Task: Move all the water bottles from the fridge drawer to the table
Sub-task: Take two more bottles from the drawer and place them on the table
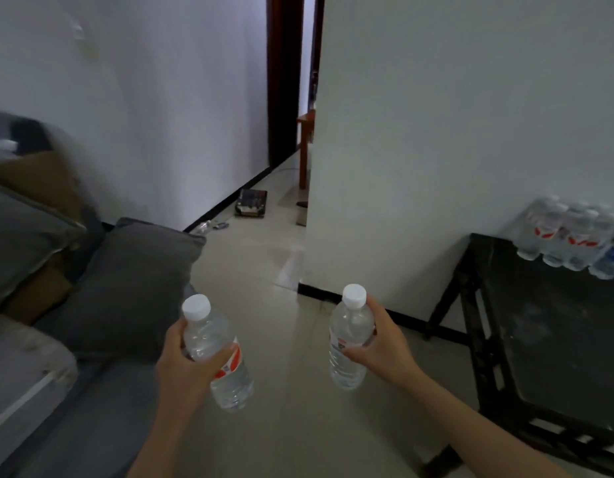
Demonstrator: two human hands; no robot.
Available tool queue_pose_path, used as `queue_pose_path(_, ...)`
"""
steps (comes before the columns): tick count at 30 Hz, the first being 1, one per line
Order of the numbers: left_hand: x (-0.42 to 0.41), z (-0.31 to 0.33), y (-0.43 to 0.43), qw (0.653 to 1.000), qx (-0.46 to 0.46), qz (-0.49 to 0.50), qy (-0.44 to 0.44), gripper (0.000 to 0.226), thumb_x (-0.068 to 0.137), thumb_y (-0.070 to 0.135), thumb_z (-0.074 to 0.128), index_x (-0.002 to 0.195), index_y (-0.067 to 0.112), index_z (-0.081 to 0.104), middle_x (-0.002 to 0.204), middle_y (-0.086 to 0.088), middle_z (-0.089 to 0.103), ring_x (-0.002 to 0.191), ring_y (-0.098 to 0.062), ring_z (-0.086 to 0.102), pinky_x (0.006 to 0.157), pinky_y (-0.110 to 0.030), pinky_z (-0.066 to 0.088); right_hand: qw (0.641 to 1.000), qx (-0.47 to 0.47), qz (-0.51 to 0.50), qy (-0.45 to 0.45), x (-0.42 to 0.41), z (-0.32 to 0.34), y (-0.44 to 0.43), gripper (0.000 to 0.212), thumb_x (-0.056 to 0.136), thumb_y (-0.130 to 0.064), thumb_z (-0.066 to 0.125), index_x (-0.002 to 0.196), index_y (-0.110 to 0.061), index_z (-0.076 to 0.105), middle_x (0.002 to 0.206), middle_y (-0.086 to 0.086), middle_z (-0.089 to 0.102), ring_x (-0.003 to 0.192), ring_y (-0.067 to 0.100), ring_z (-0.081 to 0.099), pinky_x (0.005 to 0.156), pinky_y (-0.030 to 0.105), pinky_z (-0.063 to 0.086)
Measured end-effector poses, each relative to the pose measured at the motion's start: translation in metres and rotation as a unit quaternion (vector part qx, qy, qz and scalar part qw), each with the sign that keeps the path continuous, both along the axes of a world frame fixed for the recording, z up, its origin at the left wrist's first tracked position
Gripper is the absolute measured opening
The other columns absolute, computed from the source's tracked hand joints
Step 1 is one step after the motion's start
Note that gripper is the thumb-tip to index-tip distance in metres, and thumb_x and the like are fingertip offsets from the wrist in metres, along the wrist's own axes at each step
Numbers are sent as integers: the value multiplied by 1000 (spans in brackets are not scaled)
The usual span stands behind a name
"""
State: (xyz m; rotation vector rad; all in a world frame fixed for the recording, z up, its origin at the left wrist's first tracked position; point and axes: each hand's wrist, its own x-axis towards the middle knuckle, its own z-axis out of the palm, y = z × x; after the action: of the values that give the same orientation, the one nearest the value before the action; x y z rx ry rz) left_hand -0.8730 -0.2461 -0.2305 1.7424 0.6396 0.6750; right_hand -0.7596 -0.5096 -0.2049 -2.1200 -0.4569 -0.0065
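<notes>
Two carried: my left fingers (176,336) curled round left bottle (231,381), right fingers (353,355) round right bottle (346,370) (best stood upright on tabletop (557,339), rightward).

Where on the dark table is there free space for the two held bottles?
Bare: the dark table top nearer the camera than the bottle cluster, out to its left edge. Crowded: the far right corner by the wall, where the cluster stands.
</notes>
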Motion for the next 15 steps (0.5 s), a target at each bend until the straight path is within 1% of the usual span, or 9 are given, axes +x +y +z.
queue_pose_path(2,34,5,14,1000,6,-18,-1,74,62,13,83,125,19,45,107,1,53,93,-19,52,82,-36,44,1000,0,-29,7,19,0,4,81,63,-32,80,131,-35,37,123,-12,50,110,9,52,92,32,47)
queue_pose_path(4,64,0,20,999,3,-38,-1,71,63,12,82,124,17,46,108,0,54,94,-20,51,83,-37,43,998,-7,-56,16,35,-3,1,81,63,-31,81,130,-38,36,124,-12,49,110,7,51,92,30,46)
queue_pose_path(7,105,-12,17,997,-13,-72,13,66,65,12,81,123,11,48,111,-7,57,94,-21,52,80,-35,41,995,-24,-89,39,50,-12,-12,78,62,-33,79,118,-58,30,125,-14,49,108,4,51,90,27,47)
queue_pose_path(9,127,-20,8,994,-31,-98,28,69,63,12,82,123,12,49,109,-5,59,91,-21,55,77,-34,43,991,-31,-115,53,58,-18,-24,76,61,-37,77,112,-66,29,123,-17,50,108,2,52,89,27,47)
queue_pose_path(11,150,-30,-4,990,-41,-129,45,70,61,13,84,122,14,50,109,-4,60,93,-23,57,79,-37,46,988,-42,-138,62,68,-22,-37,74,63,-35,78,112,-64,30,123,-17,51,109,2,52,91,30,48)
queue_pose_path(13,179,-36,-19,987,-40,-149,55,70,59,14,85,120,16,50,108,-4,60,95,-24,57,80,-37,46,984,-48,-160,59,84,-27,-50,71,64,-31,79,112,-59,34,119,-18,52,107,2,53,91,32,49)
queue_pose_path(15,211,-38,-35,984,-28,-166,54,72,58,17,86,119,18,49,105,-2,59,93,-24,57,76,-36,47,981,-44,-179,58,102,-30,-64,75,64,-28,81,119,-51,35,120,-15,52,108,4,53,93,34,49)
